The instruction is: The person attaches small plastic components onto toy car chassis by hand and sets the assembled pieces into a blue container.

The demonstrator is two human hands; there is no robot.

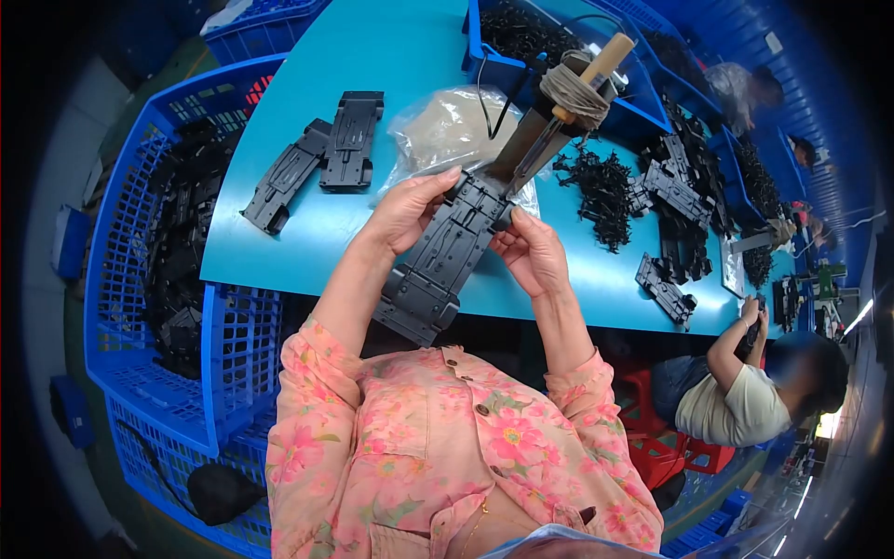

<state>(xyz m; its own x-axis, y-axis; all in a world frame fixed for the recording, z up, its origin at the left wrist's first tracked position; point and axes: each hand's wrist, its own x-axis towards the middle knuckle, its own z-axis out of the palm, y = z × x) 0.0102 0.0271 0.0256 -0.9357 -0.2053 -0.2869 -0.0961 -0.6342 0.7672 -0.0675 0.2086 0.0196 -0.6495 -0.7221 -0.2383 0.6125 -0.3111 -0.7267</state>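
Note:
Both hands are closed on a black plastic toy-car chassis (pixel 436 265), which slants up and away in front of my chest. My left hand (pixel 412 212) grips its far left edge, thumb on top. At its far right corner, my right hand (pixel 534 250) pinches the edge between thumb and fingers. The chassis's far end meets the lower end of a stand-mounted tool (pixel 531 149) with a wooden handle (pixel 605 63) and cord (pixel 575 93) wound round it. Behind my left hand lies a clear plastic bag (pixel 442 126).
Two more chassis (pixel 352 140) rest on the teal table (pixel 307 65). Small black parts (pixel 596 191) are heaped at right, beside more chassis (pixel 675 191). A blue crate (pixel 212 373) of black parts stands left; a blue bin (pixel 521 37) sits behind. Another person (pixel 736 401) works at right.

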